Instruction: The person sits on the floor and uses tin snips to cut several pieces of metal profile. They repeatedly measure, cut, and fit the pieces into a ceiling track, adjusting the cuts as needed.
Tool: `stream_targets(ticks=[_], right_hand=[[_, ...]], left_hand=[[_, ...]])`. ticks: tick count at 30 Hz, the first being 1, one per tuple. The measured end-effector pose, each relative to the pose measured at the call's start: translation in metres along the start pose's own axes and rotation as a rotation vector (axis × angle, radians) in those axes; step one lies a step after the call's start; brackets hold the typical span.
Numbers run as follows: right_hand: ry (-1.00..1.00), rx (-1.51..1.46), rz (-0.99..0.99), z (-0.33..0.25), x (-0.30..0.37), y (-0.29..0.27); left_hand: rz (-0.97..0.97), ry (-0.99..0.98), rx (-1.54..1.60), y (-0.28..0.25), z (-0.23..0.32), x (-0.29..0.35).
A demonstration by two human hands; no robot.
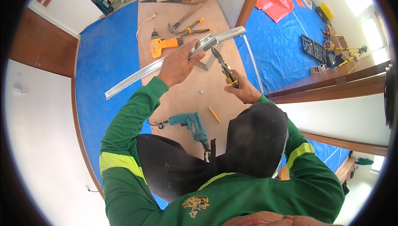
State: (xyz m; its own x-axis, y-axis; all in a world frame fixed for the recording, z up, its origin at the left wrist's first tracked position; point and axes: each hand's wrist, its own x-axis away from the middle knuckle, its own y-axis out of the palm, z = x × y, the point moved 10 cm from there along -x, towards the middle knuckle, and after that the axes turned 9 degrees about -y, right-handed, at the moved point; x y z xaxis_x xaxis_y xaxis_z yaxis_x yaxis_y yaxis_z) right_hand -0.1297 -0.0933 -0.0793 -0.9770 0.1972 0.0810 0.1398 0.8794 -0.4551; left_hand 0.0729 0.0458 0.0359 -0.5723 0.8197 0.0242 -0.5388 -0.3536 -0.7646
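Observation:
My left hand (179,63) grips a long silvery metal channel (132,76) near its middle and holds it slantwise above a wooden board (182,97). The channel runs from lower left to upper right. My right hand (244,91) is closed on the handles of metal snips (224,66) with yellow and black grips. The snips' jaws point up at the channel, just right of my left hand. Whether the blades touch the metal is unclear. My knees in dark trousers fill the lower middle of the view.
A teal power drill (191,124) and a pencil (214,114) lie on the board near my knees. Farther up are an orange drill (162,44), a hammer (182,20), pliers (195,29) and a handsaw (172,0). Blue tarpaulin (107,56) covers the floor on both sides.

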Motion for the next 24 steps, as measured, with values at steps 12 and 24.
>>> stream_targets(ticks=[12, 24], right_hand=[[-0.117, -0.004, 0.070, -0.012, -0.010, 0.008], [-0.144, 0.127, 0.081, -0.012, -0.007, 0.011]], left_hand=[[0.002, -0.070, 0.150, 0.030, 0.001, -0.007], [-0.008, -0.103, 0.073, 0.027, -0.001, -0.011]])
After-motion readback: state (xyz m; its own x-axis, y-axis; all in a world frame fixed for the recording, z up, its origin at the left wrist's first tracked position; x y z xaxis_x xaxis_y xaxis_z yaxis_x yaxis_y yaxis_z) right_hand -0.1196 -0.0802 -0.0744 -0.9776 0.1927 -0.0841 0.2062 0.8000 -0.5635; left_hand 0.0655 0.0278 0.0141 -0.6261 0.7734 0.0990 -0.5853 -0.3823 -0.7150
